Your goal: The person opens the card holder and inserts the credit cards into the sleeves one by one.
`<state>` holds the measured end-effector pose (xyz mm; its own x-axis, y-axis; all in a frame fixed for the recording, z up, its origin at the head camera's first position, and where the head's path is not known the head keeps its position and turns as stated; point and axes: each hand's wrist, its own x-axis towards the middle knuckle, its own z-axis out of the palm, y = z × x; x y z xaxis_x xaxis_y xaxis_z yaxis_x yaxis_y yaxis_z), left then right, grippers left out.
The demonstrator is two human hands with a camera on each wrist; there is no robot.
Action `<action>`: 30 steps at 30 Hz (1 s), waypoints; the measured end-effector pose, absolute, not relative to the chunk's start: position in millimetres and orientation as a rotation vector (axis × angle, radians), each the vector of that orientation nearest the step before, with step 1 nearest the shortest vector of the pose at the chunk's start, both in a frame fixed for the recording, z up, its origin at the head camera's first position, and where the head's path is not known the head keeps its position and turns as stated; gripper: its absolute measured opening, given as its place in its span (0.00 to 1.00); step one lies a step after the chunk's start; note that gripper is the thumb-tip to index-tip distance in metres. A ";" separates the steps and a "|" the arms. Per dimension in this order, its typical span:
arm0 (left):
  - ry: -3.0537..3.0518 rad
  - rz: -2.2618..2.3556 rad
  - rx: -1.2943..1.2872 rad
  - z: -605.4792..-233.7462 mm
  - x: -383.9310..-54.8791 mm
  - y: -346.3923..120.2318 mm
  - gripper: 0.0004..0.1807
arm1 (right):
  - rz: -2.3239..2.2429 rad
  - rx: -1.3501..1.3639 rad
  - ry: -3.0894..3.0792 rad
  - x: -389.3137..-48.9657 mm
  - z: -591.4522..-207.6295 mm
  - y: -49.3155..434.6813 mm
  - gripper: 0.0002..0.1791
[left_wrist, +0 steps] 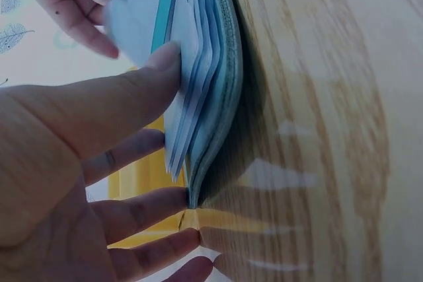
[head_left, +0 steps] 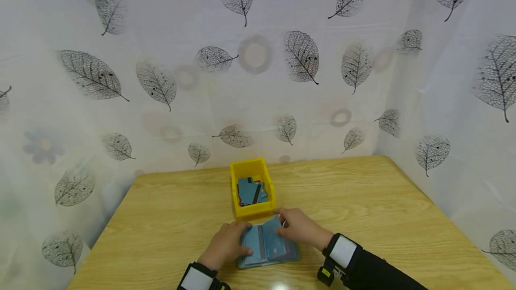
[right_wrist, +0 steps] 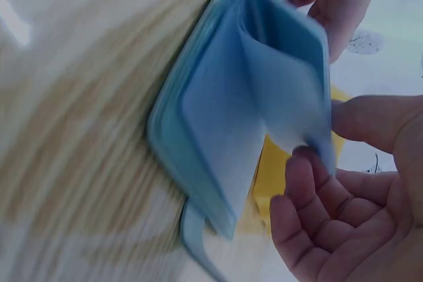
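Observation:
A light blue card holder (head_left: 253, 263) with clear sleeve pages lies spread out on the table, a grey-dark stripe showing on its left page. My left hand (head_left: 226, 243) holds its left side, thumb on the page stack and fingers along the outer edge. In the left wrist view, several layered pages (left_wrist: 198, 64) fan out beside the thumb. My right hand (head_left: 297, 226) pinches one raised sleeve page (right_wrist: 291, 90) between thumb and fingers, and the page bends in a curve. A narrow strap (right_wrist: 192, 232) hangs off the cover in the right wrist view.
Just behind the card holder stands a yellow bin (head_left: 251, 211) with several blue-grey cards (head_left: 247, 191) heaped inside. The wooden table (head_left: 161, 218) reaches back to a white curtain (head_left: 258, 97) printed with leaves, which also hangs along both sides.

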<state>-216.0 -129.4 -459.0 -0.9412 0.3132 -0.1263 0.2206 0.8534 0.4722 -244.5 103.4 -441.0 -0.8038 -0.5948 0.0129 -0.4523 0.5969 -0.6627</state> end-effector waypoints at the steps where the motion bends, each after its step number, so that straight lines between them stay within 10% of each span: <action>1: 2.836 0.683 0.414 -459.2 -216.0 -129.5 0.31 | -1.026 -0.864 2.590 -243.4 -440.2 102.5 0.28; 15: 2.877 0.622 0.513 -462.6 -215.8 -130.3 0.32 | -1.238 -0.855 2.364 -229.1 -449.8 83.3 0.37; 23: 2.933 0.548 0.598 -459.3 -215.6 -131.5 0.11 | -0.828 -1.116 2.523 -226.9 -452.3 74.5 0.27; 30: 2.902 0.640 0.537 -458.5 -215.8 -131.3 0.20 | -0.836 -1.045 2.541 -222.7 -451.1 70.9 0.33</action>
